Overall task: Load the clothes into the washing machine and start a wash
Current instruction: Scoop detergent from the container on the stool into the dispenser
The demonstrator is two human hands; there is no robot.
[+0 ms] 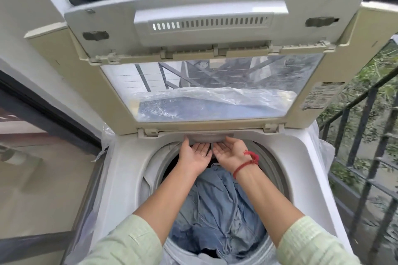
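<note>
Loading looks done: the clothes [215, 211] lie in the washing machine [129, 178] drum, lower centre. Left hand [195, 156] and right hand [228, 153], palms up, fingers [201, 148] straight, touch the rear drawer [206, 137]; next probably pull it open for detergent.

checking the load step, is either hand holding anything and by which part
Nothing is gripped. The left hand and right hand lie palm up, fingertips touching the lower edge of the grey tray.

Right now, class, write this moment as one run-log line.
lid: up | drum: blue clothes inside | left hand: palm up, at rear tray | right hand: same
</note>
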